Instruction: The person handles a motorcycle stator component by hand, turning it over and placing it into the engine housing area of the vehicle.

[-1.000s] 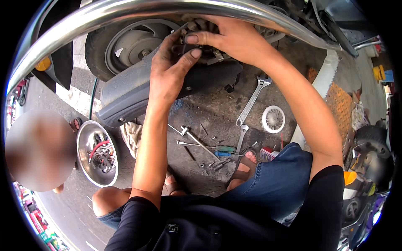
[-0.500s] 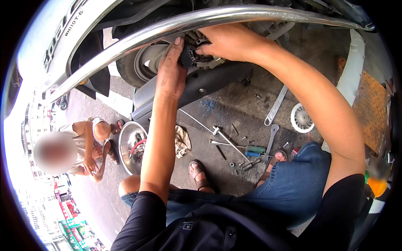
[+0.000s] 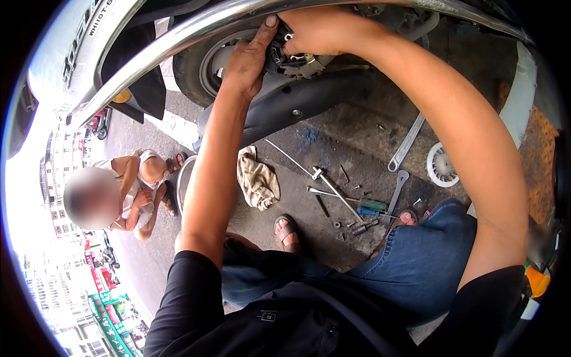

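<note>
Both arms reach up under a chrome bar (image 3: 202,37) to the engine (image 3: 306,65) of a scooter. My left hand (image 3: 245,64) is closed round the side of a black part (image 3: 275,53), its thumb upright near the bar; the other fingers are mostly hidden behind it. Just right of it, my right hand (image 3: 315,33) bends its fingers in against the engine's metal fittings. Whatever those fingertips pinch is hidden. Below lies a long dark exhaust cover (image 3: 285,113), and the wheel (image 3: 199,77) stands to the left.
On the ground lie a T-handle wrench (image 3: 336,193), screwdrivers (image 3: 372,204), a large spanner (image 3: 407,143), a smaller spanner (image 3: 398,189), a white fan wheel (image 3: 441,165) and a rag (image 3: 257,178). A metal basin (image 3: 185,178) sits behind my left forearm. Another person (image 3: 128,196) squats at the left.
The view has shifted, so the engine and both hands appear higher. My left hand has turned, covering more of the black part. My left forearm now hides most of the basin.
</note>
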Tool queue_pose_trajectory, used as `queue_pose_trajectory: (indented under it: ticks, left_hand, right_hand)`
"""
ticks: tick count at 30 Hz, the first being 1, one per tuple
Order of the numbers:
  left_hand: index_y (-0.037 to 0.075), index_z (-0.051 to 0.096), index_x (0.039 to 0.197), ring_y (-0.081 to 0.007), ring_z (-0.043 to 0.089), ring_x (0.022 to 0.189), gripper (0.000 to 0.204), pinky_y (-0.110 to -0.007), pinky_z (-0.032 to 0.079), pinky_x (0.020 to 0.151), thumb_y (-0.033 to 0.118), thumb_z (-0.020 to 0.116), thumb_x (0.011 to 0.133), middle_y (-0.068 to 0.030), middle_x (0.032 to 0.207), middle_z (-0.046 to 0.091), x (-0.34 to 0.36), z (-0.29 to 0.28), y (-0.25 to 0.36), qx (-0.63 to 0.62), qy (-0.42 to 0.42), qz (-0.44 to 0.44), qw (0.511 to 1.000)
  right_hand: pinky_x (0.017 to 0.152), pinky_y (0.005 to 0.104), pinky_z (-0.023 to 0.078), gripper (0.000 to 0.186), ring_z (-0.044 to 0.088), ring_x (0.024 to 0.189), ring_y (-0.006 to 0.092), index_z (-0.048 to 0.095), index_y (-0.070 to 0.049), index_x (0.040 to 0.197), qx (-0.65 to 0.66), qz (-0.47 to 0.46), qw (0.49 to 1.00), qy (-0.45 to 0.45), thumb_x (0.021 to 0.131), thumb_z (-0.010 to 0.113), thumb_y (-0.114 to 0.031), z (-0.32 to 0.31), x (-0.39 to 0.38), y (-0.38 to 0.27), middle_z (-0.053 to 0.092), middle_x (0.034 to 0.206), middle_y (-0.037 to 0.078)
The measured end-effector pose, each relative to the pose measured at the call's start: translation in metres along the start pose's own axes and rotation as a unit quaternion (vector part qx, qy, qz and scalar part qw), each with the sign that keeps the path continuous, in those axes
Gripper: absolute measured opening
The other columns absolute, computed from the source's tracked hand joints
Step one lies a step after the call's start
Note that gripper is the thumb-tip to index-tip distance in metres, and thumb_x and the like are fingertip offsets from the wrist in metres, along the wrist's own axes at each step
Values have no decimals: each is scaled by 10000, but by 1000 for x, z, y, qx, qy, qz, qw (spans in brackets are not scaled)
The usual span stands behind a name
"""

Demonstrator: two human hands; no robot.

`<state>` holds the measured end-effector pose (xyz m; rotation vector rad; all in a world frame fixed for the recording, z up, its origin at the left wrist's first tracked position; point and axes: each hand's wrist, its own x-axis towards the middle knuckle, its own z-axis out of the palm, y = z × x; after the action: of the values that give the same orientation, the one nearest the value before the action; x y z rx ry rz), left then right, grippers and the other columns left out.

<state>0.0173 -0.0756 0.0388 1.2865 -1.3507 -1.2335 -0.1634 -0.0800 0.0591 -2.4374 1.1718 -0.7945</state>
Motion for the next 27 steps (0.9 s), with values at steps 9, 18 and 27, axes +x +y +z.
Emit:
queue_pose_trajectory:
  ticks: [9,18,27]
  left_hand:
    - [82,538,1332,-357,553,1158,511,-410,410,1007,451,440,992,-235,1276,581,9,9,11,316,49,27,947]
    - [-37,543,1264,-384,552,1147,699,-377,407,958,588,420,976,-279,1150,628,9,3,21,173,11,-32,984]
    - [25,497,1120,-484,620,851,229,-535,511,782,92,419,915,-319,866,616,15,-2,-4,680,41,308,664]
  right_hand:
    - [779,452,511,387,663,877,341,665,24,1042,122,73,979,-147,749,704,-225,-10,13,9,693,962,215]
    - [669,376,469,305,606,712,231,632,38,953,91,83,991,-56,750,700,-180,-9,1,-5,626,758,129]
    - [503,379,481,376,624,593,235,615,35,1057,167,112,978,-48,721,686,-116,-11,-1,-1,636,710,160]
